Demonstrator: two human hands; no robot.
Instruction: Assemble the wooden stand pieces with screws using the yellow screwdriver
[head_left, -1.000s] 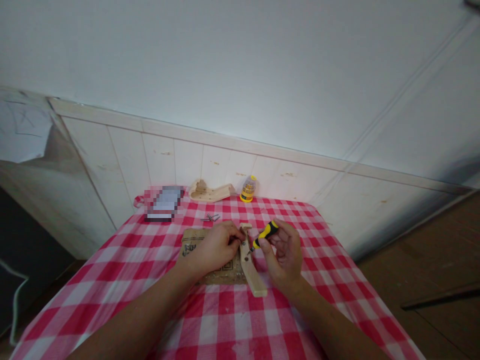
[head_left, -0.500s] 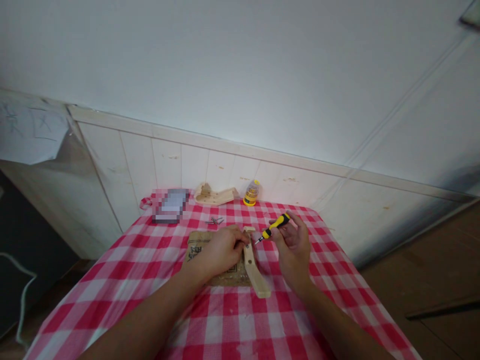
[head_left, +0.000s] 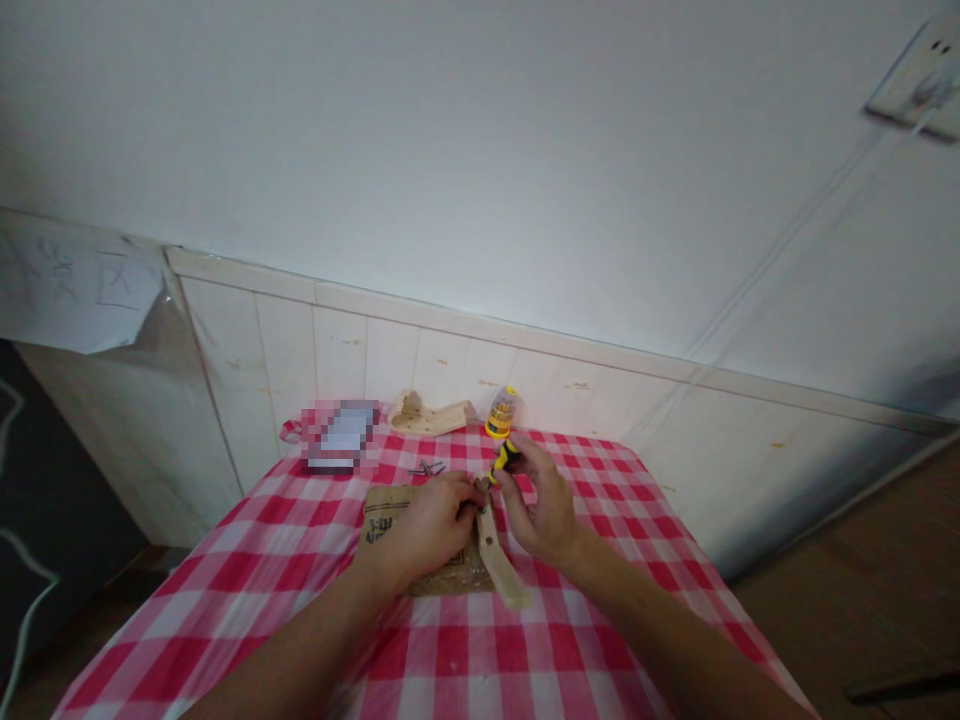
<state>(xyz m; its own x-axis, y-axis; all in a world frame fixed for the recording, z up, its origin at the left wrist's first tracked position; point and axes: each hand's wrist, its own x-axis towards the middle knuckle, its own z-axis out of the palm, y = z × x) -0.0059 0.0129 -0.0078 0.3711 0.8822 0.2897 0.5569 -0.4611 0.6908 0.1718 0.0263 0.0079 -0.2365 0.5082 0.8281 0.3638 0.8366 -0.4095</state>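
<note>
My right hand (head_left: pixel 541 503) is closed round a yellow-and-black screwdriver (head_left: pixel 504 457), whose tip points down at the far end of a bent, pale wooden piece (head_left: pixel 498 562). The tip itself is hard to make out. Closed fingers of my left hand (head_left: pixel 433 525) grip that same far end from the left; whether they also pinch a screw is hidden. A dark hole shows in the wood's middle. Beneath the wood and my left hand lies a brown printed packet (head_left: pixel 386 510). Several loose screws (head_left: pixel 426 469) lie just beyond the packet.
Along the wall stand another pale wooden part (head_left: pixel 429 417) and a clear, yellow-based bottle-shaped container (head_left: pixel 502 412). A phone-like device (head_left: pixel 341 437), blurred out, lies at the back left. The red-and-white checked tablecloth (head_left: pixel 465 665) covers the table. A wall socket (head_left: pixel 919 85) holds a plug.
My right hand has moved left with the screwdriver, bringing it onto the far end of the wooden piece. The left hand stays at the wood. The view has shifted slightly.
</note>
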